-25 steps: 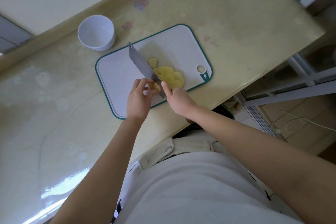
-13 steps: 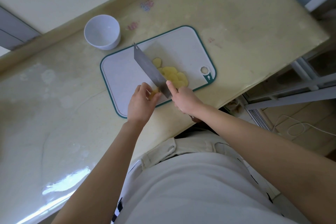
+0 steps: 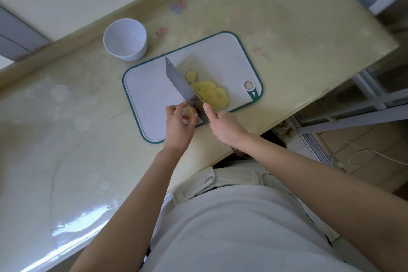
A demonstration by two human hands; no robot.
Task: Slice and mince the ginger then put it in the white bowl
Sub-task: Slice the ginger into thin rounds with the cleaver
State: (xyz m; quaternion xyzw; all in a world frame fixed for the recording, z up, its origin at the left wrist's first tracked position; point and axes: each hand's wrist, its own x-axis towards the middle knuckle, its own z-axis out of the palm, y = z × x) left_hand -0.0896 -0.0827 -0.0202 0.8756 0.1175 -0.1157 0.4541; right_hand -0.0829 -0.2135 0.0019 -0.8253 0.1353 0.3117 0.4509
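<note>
A white cutting board (image 3: pixel 152 93) with a green rim lies on the yellowish counter. Several pale yellow ginger slices (image 3: pixel 212 94) are piled on its right half. My left hand (image 3: pixel 178 127) pinches the remaining ginger stub (image 3: pixel 190 111) at the board's near edge. My right hand (image 3: pixel 225 127) grips the handle of a cleaver (image 3: pixel 180 83), index finger stretched along the blade. The blade stands on edge right beside the stub. The white bowl (image 3: pixel 125 38) stands empty beyond the board's far left corner.
The counter (image 3: pixel 66 139) ends at an edge just right of the board, with floor, metal rails and a white cable (image 3: pixel 353 157) below. A wall ledge runs along the back. My white apron fills the lower part of the view.
The camera view has shifted, moving everything rightward in frame. My hands, the cleaver and the ginger stub keep nearly the same pose on the board.
</note>
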